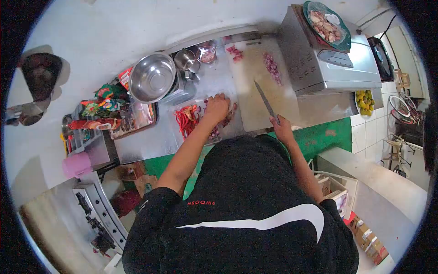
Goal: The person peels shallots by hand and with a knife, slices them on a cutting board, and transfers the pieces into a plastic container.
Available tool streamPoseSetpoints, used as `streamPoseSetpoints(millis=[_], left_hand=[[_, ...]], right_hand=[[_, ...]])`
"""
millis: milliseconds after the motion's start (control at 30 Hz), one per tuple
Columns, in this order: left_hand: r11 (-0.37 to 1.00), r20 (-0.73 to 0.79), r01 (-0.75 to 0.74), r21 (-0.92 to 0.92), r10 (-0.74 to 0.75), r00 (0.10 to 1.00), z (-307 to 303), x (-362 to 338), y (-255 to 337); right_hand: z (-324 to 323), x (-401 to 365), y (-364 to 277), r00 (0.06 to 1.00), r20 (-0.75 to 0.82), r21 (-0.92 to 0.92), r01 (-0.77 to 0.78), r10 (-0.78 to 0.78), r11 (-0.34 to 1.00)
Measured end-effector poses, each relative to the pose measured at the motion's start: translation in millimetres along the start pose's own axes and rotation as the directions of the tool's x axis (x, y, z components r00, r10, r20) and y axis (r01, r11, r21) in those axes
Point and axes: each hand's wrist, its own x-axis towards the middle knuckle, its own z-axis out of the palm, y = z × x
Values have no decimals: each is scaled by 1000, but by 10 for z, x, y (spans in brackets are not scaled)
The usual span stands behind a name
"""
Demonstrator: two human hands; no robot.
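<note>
My right hand (282, 129) is closed round the handle of a kitchen knife (264, 100), its blade slanting up and left over the pale cutting board (248, 100). Chopped purplish shallots (272, 68) lie along the far right of the board, and a smaller pile of chopped pinkish pieces (235, 53) sits at its far left. My left hand (216, 108) reaches down, fingers curled, over a clear tray holding red chillies (186, 120) and whole shallots (213, 132). Whatever lies under those fingers is hidden.
Behind the tray stand a large steel bowl (152, 77), a small steel pot (185, 59) and a small bowl (206, 54). Packets (107, 102) crowd the left. A silver oven-like box (328, 59) borders the board's right, carrying a green plate of food (344, 42).
</note>
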Motion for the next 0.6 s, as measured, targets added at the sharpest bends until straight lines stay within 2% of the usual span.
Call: streamPoseSetpoints(millis=[67, 200, 267, 300, 367, 500, 567, 600], left_hand=[[999, 64, 37, 6, -38, 997, 75, 53, -21], [997, 68, 74, -12, -73, 995, -64, 91, 80], [987, 85, 99, -129, -89, 992, -127, 95, 127], [986, 85, 109, -127, -99, 991, -187, 95, 162], [981, 37, 143, -133, -139, 990, -297, 68, 227], [964, -41, 196, -182, -207, 978, -489, -35, 237], [866, -141, 268, -422, -355, 924, -604, -116, 315], [830, -153, 261, -492, -378, 913, -598, -158, 339]], right_hand=[[-40, 37, 36, 998, 15, 81, 64, -65, 995], [-174, 197, 103, 994, 75, 78, 79, -85, 994], [-216, 270, 184, 991, 72, 51, 109, -112, 993], [-272, 296, 184, 990, 78, 53, 117, -120, 992], [-385, 342, 191, 984, 144, 118, 84, -101, 989], [-470, 475, 287, 978, 174, 93, 100, -115, 991], [-460, 569, 375, 957, 287, 62, 21, -37, 998], [-233, 637, 689, 916, 249, -64, 340, -315, 938]])
